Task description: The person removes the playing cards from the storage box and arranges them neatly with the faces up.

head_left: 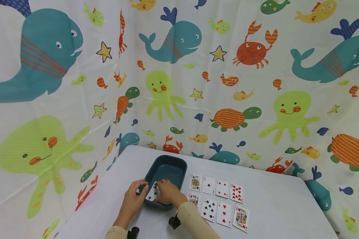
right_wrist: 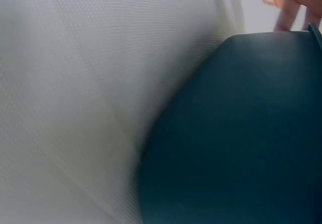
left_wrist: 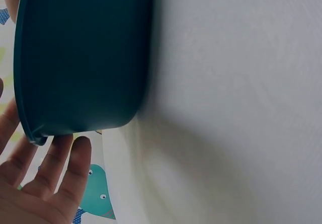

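A dark teal plastic tub (head_left: 182,166) stands on the white table. My left hand (head_left: 131,201) holds its near left rim, thumb over the edge; in the left wrist view its fingers (left_wrist: 75,171) lie along the outside of the tub (left_wrist: 85,63). Down inside the tub, my right hand (head_left: 169,192) grips a playing card (head_left: 150,195) with black pips, partly hidden by the fingers. The right wrist view shows mostly the tub's outer wall (right_wrist: 241,133), with the right hand itself out of sight there.
Right of the tub, face-up playing cards lie in two rows, among them a black king (head_left: 195,183), a four of diamonds (head_left: 222,189) and a three of hearts (head_left: 224,214). My right forearm overlaps the nearer row. A sea-animal curtain (head_left: 179,99) hangs behind and left of the table (head_left: 275,199).
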Demonstrator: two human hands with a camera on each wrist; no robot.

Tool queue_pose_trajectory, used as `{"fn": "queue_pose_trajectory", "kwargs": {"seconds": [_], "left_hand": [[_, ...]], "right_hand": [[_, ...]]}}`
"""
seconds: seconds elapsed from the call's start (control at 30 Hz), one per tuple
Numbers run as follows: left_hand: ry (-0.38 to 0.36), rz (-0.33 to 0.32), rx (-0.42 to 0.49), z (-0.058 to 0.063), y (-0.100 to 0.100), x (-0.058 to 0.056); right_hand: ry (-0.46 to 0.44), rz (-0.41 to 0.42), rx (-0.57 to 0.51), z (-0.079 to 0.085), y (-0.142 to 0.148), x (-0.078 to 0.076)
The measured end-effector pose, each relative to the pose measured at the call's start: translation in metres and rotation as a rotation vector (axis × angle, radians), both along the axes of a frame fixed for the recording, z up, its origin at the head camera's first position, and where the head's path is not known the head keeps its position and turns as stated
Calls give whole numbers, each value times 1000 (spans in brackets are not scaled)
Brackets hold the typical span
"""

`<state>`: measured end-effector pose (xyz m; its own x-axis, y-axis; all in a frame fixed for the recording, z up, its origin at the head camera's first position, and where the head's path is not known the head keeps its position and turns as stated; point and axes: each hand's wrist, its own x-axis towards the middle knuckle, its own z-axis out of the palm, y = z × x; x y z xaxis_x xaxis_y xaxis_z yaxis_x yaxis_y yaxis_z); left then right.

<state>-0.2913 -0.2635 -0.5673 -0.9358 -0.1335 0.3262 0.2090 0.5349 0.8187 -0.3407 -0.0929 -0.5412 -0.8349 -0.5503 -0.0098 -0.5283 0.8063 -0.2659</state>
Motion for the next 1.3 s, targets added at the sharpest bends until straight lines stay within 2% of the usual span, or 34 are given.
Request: {"fn": "queue_pose_trajectory", "kwargs": {"seconds": [0.27,0.53,0.8,1.3], "left_hand": [[14,6,-8,0,2,2],[-8,3,-9,2,3,1],[43,2,-15,0,4,4],[59,9,-23,-2,3,4]], "right_hand": [[49,-3,41,-4,-4,2],[87,2,48,-3,-3,2],[98,14,35,-3,-1,1],[65,6,-104,5,13,-2]]}}
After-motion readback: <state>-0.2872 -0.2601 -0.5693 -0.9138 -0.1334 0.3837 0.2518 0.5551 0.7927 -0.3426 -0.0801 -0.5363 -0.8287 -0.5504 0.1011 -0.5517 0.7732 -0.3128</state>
